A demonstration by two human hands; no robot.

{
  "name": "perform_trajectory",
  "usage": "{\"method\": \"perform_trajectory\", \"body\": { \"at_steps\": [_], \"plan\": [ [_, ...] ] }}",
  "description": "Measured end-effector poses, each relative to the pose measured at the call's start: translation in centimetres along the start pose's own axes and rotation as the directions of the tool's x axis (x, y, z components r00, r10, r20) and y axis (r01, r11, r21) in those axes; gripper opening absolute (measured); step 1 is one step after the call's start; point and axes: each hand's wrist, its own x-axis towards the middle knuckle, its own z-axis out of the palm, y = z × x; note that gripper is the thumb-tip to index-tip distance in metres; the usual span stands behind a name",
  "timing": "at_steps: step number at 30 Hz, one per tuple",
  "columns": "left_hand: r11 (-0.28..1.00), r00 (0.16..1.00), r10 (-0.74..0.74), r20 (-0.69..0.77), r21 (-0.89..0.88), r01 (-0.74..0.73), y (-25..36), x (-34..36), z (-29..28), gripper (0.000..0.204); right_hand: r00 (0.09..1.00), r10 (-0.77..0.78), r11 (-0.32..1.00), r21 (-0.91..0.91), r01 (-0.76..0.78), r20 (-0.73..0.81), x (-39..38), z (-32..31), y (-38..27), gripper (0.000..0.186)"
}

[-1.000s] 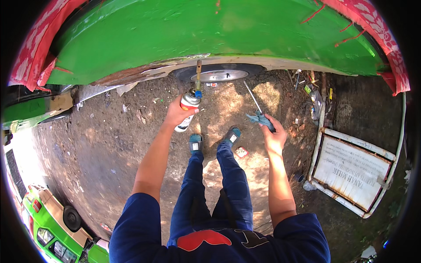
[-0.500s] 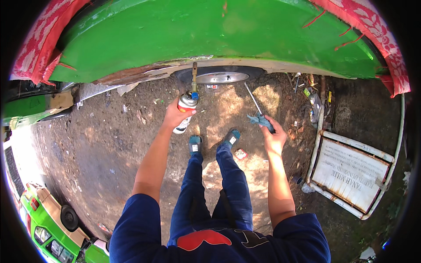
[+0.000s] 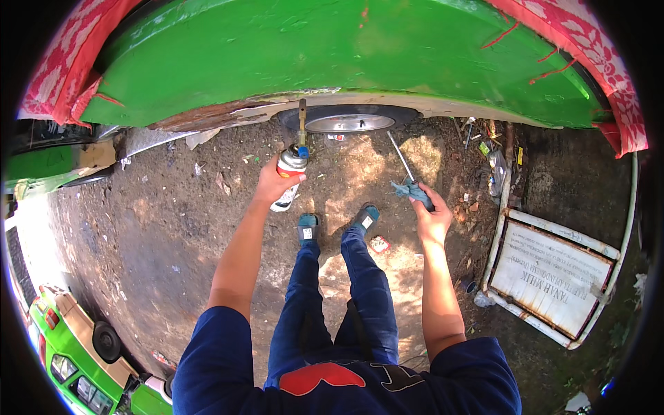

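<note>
My left hand is wrapped round a gas torch, a white and red canister with a blue-collared valve and a brass nozzle pointing up and away. No flame can be seen at the nozzle. In my right hand is a long screwdriver, its metal shaft angled away to the left. A crumpled blue-grey cloth is bunched round the near end of that shaft, under my fingers. Both tools are held apart, in front of the green vehicle body.
Under the body's worn lower edge shows a wheel. Red patterned fabric hangs at both sides. A rusty white framed sign lies at the right, near scattered litter. Another green vehicle stands at lower left. My feet are on dirt ground.
The torch has shifted slightly to the left with my left hand. My right hand keeps its hold on the screwdriver and cloth, almost unmoved.
</note>
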Motion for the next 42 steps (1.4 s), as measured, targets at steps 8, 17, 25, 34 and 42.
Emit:
{"method": "perform_trajectory", "body": {
  "at_steps": [8,17,25,34,42],
  "plan": [
    [0.998,0.999,0.002,-0.045,-0.058,-0.005,-0.3,-0.3,-0.2,0.060,1.000,0.000,1.000,-0.004,0.000,0.000,0.0,0.1,-0.6,0.039],
    [0.998,0.996,0.001,-0.085,-0.066,-0.007,-1.7,-0.8,-1.3,0.055,1.000,-0.012,1.000,0.013,0.012,0.014,-0.2,0.8,-0.6,0.038],
    [0.999,0.994,0.019,-0.108,-0.047,-0.024,-2.4,-0.9,-2.2,0.054,0.999,-0.016,1.000,-0.003,0.017,0.032,-0.3,1.9,-1.0,0.038],
    [0.999,0.994,0.008,-0.113,-0.047,-0.014,-2.3,-1.1,-2.7,0.055,0.997,-0.071,0.996,-0.052,0.072,0.023,-0.4,2.3,-0.5,0.037],
    [1.000,0.994,-0.004,-0.110,-0.020,0.002,-2.4,-1.0,-2.7,0.053,1.000,-0.022,0.999,-0.023,0.022,0.015,-0.9,2.4,-0.6,0.037]
  ]
}}
